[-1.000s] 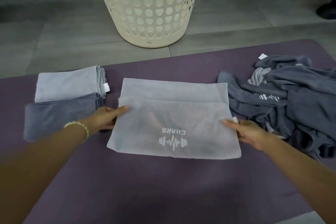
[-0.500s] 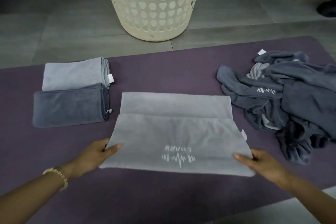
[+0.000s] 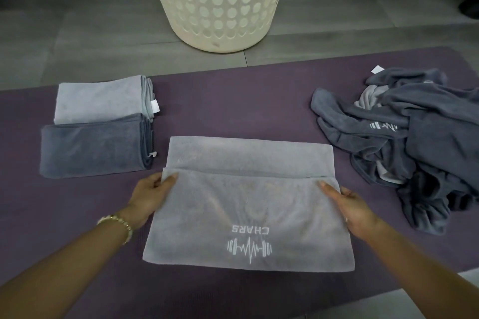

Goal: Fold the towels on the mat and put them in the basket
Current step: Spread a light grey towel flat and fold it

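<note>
Two hands work in the head view: our left hand (image 3: 153,194) and right hand (image 3: 347,204) each pinch a side edge of the towel (image 3: 246,210), thumbs on top, probably to square the flap before the next fold. It lies between them on the mat (image 3: 233,101). Two folded towels (image 3: 93,147) sit beyond the left hand, a loose pile (image 3: 414,142) beyond the right. Ahead, between both, the basket (image 3: 220,2) stands on grey floor tiles (image 3: 77,33).
</note>
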